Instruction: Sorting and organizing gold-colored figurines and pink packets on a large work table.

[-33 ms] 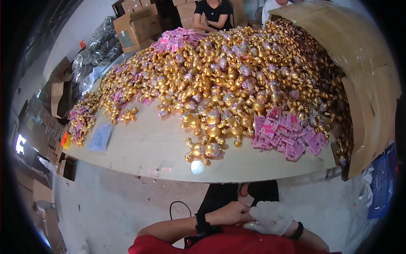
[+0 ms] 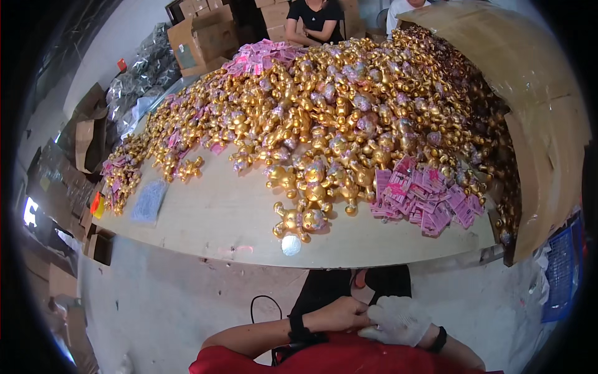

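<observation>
My left hand [image 2: 339, 313] is bare, with a black band on its wrist. It rests against my right hand [image 2: 398, 321], which wears a white glove; its fingers pinch the glove near the fingertips. Both hands sit low over my red top, below the near edge of the pale table [image 2: 218, 218]. The gloved fingers are curled, and nothing else shows in them. A big heap of gold bear-shaped figures [image 2: 336, 118] covers the table. Nearest the edge lie one gold figure [image 2: 299, 221] and a small white round thing [image 2: 291, 245].
Pink packets [image 2: 430, 196] are piled at the heap's near right, with more pink packets [image 2: 255, 53] at the far side. A clear bag [image 2: 148, 201] lies on the left. A cardboard wall [image 2: 542, 124] fences the right. Two people [image 2: 321, 19] sit opposite. Cardboard boxes [image 2: 205, 34] stand at the back left, a blue crate [image 2: 564, 274] at the right.
</observation>
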A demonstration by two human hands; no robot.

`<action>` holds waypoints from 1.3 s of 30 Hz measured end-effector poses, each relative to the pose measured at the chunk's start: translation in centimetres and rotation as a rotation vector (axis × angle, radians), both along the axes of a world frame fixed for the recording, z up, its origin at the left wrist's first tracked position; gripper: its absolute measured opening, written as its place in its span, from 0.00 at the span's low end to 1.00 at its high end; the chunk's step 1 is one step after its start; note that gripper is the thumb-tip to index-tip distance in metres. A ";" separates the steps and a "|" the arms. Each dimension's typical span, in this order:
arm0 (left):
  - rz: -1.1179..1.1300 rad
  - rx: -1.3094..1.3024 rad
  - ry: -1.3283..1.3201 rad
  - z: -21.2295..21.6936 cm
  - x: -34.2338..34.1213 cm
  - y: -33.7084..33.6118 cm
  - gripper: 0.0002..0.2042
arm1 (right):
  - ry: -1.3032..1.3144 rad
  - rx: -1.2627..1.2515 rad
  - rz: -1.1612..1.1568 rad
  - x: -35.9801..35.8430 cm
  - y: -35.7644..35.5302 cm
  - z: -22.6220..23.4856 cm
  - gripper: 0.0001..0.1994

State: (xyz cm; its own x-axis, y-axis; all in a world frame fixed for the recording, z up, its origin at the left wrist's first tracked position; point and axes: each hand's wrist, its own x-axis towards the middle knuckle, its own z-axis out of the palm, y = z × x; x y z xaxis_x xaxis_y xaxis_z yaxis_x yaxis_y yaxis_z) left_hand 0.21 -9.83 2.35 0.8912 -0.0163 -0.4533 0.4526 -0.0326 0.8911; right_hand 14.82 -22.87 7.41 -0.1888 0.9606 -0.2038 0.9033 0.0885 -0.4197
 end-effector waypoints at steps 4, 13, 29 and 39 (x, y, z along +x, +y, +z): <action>-0.095 -0.008 0.055 0.4 0.1 0.2 0.16 | 0.240 -0.021 0.007 0.1 -0.4 -2.5 0.17; 0.216 0.678 -0.327 2.8 -2.8 4.1 0.13 | 0.443 0.145 -0.011 0.4 -0.6 -4.6 0.08; 0.559 1.340 -0.335 3.7 -1.6 13.8 0.30 | 0.586 0.146 -0.218 1.5 -0.9 -4.7 0.06; 0.609 -0.706 -0.210 0.4 -6.3 3.1 0.28 | 0.518 0.425 -0.165 2.0 0.5 -1.5 0.06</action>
State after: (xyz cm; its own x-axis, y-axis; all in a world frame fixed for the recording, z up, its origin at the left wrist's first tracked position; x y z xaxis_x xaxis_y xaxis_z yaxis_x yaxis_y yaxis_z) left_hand -6.11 -6.77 2.72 0.8987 0.2691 -0.3463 0.0428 0.7319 0.6800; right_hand 16.81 -22.38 5.91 -0.0044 0.9618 0.2737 0.6116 0.2191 -0.7602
